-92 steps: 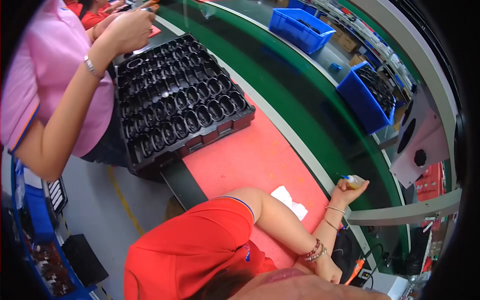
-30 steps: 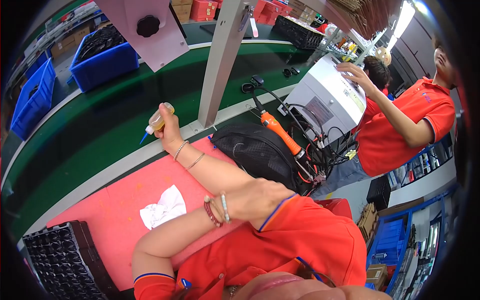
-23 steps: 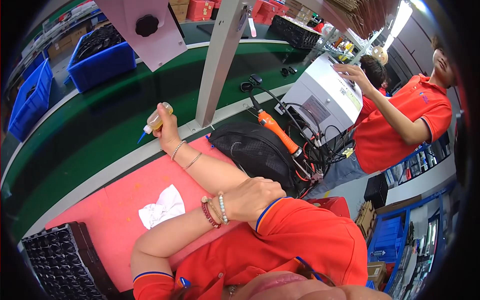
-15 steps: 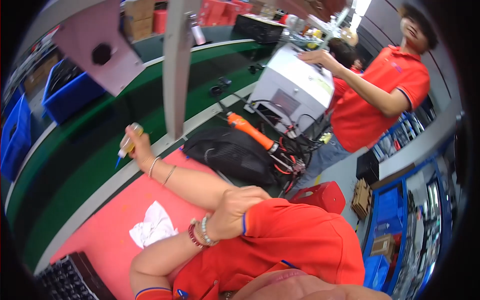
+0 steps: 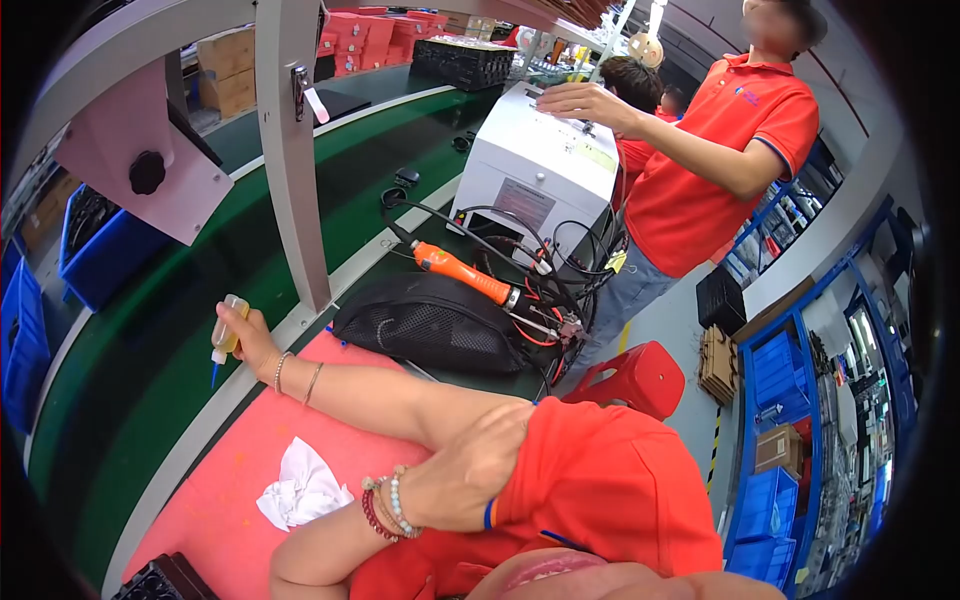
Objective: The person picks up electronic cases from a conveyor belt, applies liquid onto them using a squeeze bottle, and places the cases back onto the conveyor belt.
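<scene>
My right hand is wrapped around a small clear squeeze bottle of yellowish liquid. Its white cap and blue needle tip point down over the edge of the green conveyor belt. Across my body, my left hand, with bead bracelets at the wrist, grips the red sleeve of my right arm; its fingertips are partly hidden. A crumpled white cloth lies on the pink mat below my right forearm.
A black mesh case and an orange-handled tool with cables lie beyond my arm. A co-worker in red rests a hand on a white machine. A grey post, blue bins and a red stool stand around.
The view has shifted, so the bench and machine appear further left. My right hand still holds the bottle, and my left hand stays on the sleeve.
</scene>
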Action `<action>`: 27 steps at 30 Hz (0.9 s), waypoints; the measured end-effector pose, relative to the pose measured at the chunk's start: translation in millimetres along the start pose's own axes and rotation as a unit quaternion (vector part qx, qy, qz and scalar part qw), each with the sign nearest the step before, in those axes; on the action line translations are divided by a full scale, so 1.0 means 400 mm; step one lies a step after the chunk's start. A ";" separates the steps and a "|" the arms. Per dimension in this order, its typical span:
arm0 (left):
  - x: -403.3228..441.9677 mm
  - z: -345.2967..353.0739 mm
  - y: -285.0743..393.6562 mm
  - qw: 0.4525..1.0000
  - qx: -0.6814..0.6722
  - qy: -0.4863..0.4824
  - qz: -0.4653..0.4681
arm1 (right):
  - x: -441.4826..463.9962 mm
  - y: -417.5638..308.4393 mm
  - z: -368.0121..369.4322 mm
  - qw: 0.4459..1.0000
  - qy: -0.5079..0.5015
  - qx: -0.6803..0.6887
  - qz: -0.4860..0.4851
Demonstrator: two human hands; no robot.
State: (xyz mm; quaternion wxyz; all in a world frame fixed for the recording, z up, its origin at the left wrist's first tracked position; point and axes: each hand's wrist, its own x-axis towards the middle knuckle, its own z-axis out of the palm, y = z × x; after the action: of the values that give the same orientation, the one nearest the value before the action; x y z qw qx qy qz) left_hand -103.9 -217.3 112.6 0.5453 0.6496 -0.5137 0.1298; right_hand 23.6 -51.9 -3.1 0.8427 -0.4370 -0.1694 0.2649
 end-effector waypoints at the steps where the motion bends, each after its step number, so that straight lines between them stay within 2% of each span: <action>1: -0.002 -0.010 -0.024 1.000 -0.005 -0.010 -0.001 | 0.001 -0.004 -0.004 1.000 -0.003 0.006 0.002; 4: -0.006 -0.020 -0.061 1.000 -0.012 -0.011 0.002 | 0.009 -0.001 0.003 1.000 -0.009 0.008 0.009; 6: -0.011 -0.023 -0.079 0.997 0.040 -0.040 -0.061 | 0.007 0.004 -0.012 1.000 -0.003 0.004 0.014; 7: -0.011 -0.020 -0.084 0.997 0.044 -0.035 -0.062 | 0.006 -0.003 -0.012 0.999 0.010 0.024 0.019; 8: -0.012 -0.015 -0.085 0.997 0.053 -0.020 -0.044 | 0.007 0.000 0.006 0.998 0.010 0.044 0.032; 9: -0.018 -0.016 -0.085 0.997 0.075 0.003 -0.034 | 0.020 0.029 0.013 0.996 0.045 0.070 -0.019; 10: -0.027 -0.010 -0.091 0.996 0.076 0.017 -0.036 | 0.026 0.039 -0.015 0.999 -0.016 0.042 -0.023; 11: -0.034 -0.001 -0.104 0.995 0.085 0.035 -0.045 | 0.015 0.006 0.004 0.998 -0.007 0.058 0.011; 12: -0.043 0.013 -0.120 0.992 0.107 0.059 -0.040 | 0.007 0.002 0.006 0.997 -0.041 0.055 -0.030; 13: -0.044 0.013 -0.107 0.984 0.146 0.072 -0.069 | 0.016 0.001 0.001 0.994 -0.078 0.070 -0.012; 14: -0.052 0.047 -0.147 0.980 0.143 0.107 -0.088 | 0.013 0.004 0.020 0.998 -0.030 0.052 -0.002; 15: -0.046 0.034 -0.122 0.974 0.175 0.106 -0.100 | 0.017 0.001 0.013 0.999 -0.022 0.044 0.022; 16: -0.036 0.050 -0.133 0.964 0.194 0.180 -0.035 | 0.014 -0.001 0.011 0.996 -0.078 0.049 -0.011; 17: -0.033 0.052 -0.165 0.967 0.167 0.192 -0.006 | 0.011 -0.015 0.016 0.992 -0.100 0.072 0.000; 21: -0.061 0.055 -0.244 0.950 0.223 0.197 -0.099 | 0.044 -0.011 -0.005 0.993 -0.071 0.088 0.035; 27: -0.091 0.090 -0.299 0.931 0.243 0.208 -0.176 | 0.007 -0.051 0.032 0.994 -0.018 0.092 0.051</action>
State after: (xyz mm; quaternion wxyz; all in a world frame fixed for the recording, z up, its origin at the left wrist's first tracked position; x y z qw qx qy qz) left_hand -37.3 -242.9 4.1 0.4797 0.8004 -0.2193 0.2848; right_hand 25.2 -51.8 21.1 0.8618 -0.3605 -0.1372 0.3295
